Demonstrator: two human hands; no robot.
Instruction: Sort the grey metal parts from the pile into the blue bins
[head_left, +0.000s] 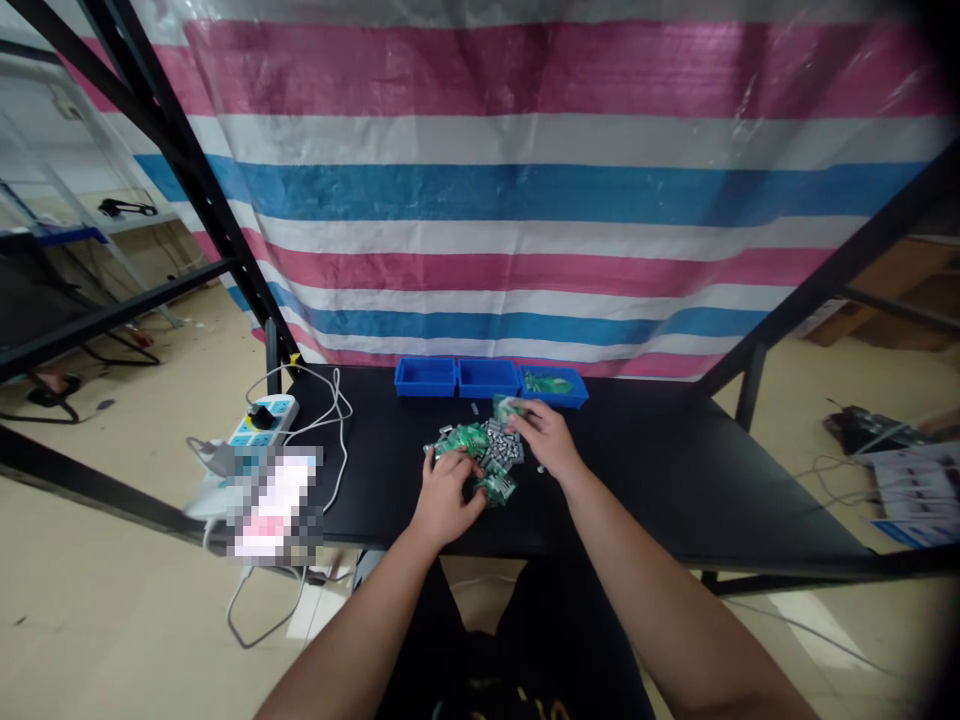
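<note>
A heap of small metal pieces (pixel 504 446) lies on the black table, mixed with green clear-plastic packets (pixel 466 438). My right hand (pixel 549 437) pinches one green packet (pixel 504 408) by its edge at the heap's far side. On the near left of the heap rests my left hand (pixel 450 492), its fingers apart and touching the pieces. Another green packet (pixel 498 487) lies just right of my left thumb. What is under my left fingers is hidden.
Three blue bins stand behind the heap: a left bin (pixel 425 378), a middle bin (pixel 487 378) and a right bin (pixel 574 397) holding green packets. A power strip (pixel 262 420), white cables (pixel 341 420) and a blurred-out device (pixel 276 502) occupy the table's left end. A striped sheet (pixel 510 190) hangs behind.
</note>
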